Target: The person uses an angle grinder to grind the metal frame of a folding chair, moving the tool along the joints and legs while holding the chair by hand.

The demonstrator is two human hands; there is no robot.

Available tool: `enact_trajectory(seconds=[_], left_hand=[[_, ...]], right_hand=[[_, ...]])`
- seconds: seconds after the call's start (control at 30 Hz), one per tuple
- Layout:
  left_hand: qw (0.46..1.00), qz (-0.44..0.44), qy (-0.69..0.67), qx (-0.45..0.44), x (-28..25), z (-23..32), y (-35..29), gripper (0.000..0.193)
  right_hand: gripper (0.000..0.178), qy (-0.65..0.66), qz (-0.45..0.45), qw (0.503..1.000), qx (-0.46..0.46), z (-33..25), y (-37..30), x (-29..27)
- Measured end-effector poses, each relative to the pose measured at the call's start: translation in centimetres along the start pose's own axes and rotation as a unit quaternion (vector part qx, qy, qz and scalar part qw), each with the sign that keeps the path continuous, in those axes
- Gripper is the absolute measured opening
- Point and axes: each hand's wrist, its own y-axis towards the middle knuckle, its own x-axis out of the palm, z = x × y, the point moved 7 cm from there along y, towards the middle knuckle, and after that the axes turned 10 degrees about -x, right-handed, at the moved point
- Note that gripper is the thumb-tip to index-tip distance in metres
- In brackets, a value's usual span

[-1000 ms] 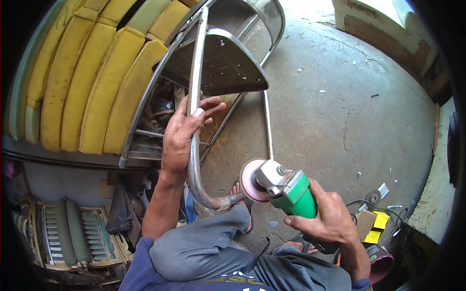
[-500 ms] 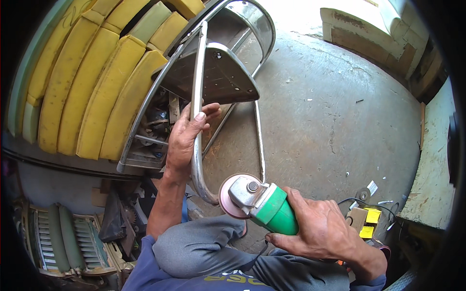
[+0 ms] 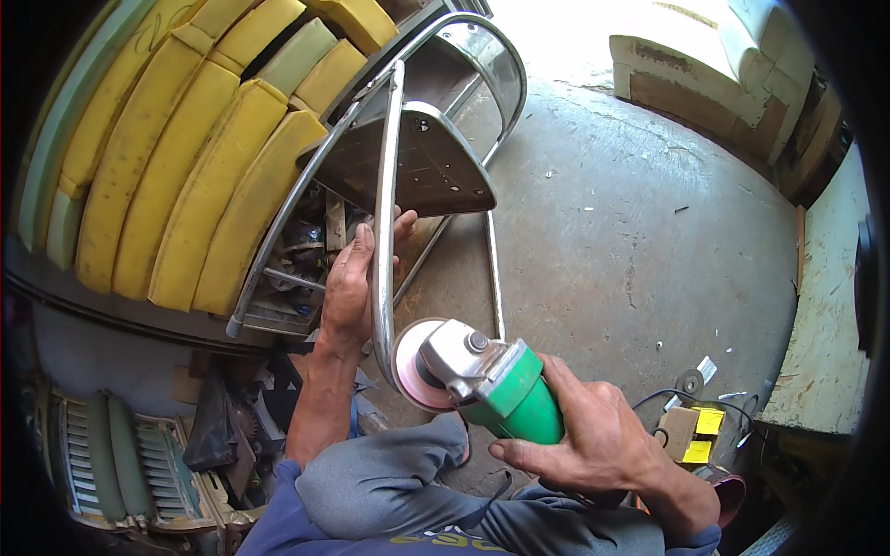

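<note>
The green angle grinder point(image 3: 524, 398) was held in the right hand point(image 3: 603, 435) at the lower centre of the frame, its body wrapped by the fingers and thumb. Its pinkish disc point(image 3: 408, 357) had been carried to the left and slightly upward along the metal tube point(image 3: 387, 176): a second earlier it was placed by the tube's low end, and now it was set against the bend, left of centre. By this, work on the tube's surface seemed to have been shifted from the end to the curve, though actual contact could not be confirmed, nor whether the disc was spinning.

The left hand point(image 3: 348, 287) was loosely cupped behind the tube, fingers half spread. The thumb, earlier laid across the front, was now seen along the tube's left side; how firmly the metal was gripped could not be told. The tube was joined to a metal chair frame point(image 3: 512, 93), tilted at the upper centre, beside yellow pads point(image 3: 176, 167) stacked at the upper left.
</note>
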Motion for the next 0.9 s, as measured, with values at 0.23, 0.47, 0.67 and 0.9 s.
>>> enact_trajectory(seconds=[0.23,0.47,0.67,0.9], left_hand=[[0.998,-0.012,-0.052,-0.029,-0.2,-0.8,0.3,0.058],[0.989,-0.066,-0.129,-0.028,-1.2,-2.1,1.3,0.053],[0.977,-0.102,-0.185,-0.015,-1.4,-2.8,2.0,0.053],[0.930,-0.154,-0.332,-0.039,-1.2,-2.9,2.2,0.081]], right_hand=[[0.084,-0.006,-0.033,0.998,-0.045,0.1,-0.4,0.3],[0.083,-0.024,-0.019,0.998,-0.054,-1.3,1.1,-0.5],[0.077,-0.061,-0.014,0.997,-0.041,-2.7,4.5,-2.2],[0.076,-0.081,0.002,0.996,-0.033,-3.4,8.8,-3.9]])
